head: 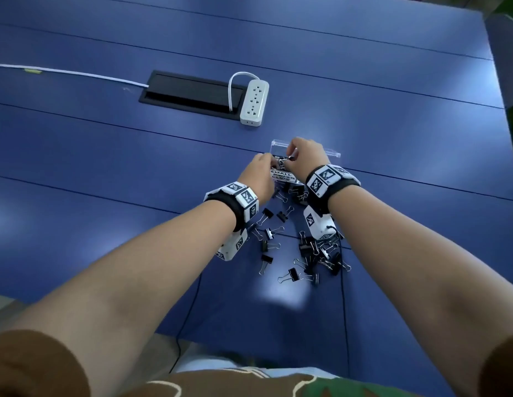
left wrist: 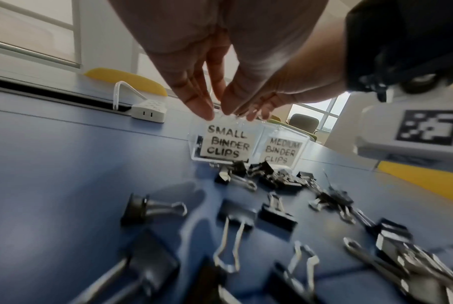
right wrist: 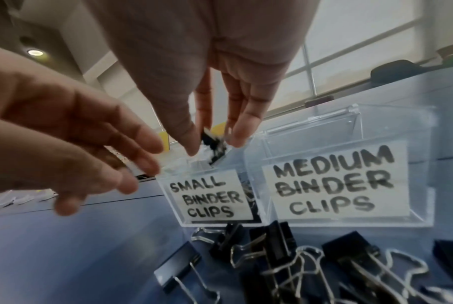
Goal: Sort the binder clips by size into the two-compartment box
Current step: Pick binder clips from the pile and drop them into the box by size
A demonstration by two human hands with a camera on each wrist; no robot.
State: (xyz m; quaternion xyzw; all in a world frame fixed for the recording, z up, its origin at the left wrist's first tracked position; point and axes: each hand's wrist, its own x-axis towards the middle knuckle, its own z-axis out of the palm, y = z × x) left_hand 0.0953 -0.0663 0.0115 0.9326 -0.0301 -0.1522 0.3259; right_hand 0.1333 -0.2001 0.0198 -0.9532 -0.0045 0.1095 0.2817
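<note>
A clear two-compartment box (head: 282,179) stands on the blue table, its left cell labelled SMALL BINDER CLIPS (right wrist: 209,197) and its right cell MEDIUM BINDER CLIPS (right wrist: 334,181). My right hand (right wrist: 212,142) hovers over the small cell and pinches a small black binder clip (right wrist: 215,152) between thumb and fingertips. My left hand (left wrist: 217,113) is beside it at the same cell's rim, fingers straight and holding nothing I can see. Both hands meet over the box in the head view, left hand (head: 262,167) and right hand (head: 302,154). Several loose black clips (head: 306,253) lie between my wrists and in front of the box.
The box's clear hinged lid (head: 334,153) stands open behind it. A white power strip (head: 253,101) and a black cable hatch (head: 189,91) lie farther back, with a white cable (head: 63,71) running left. Thin black wires (head: 342,296) trail toward the table's near edge.
</note>
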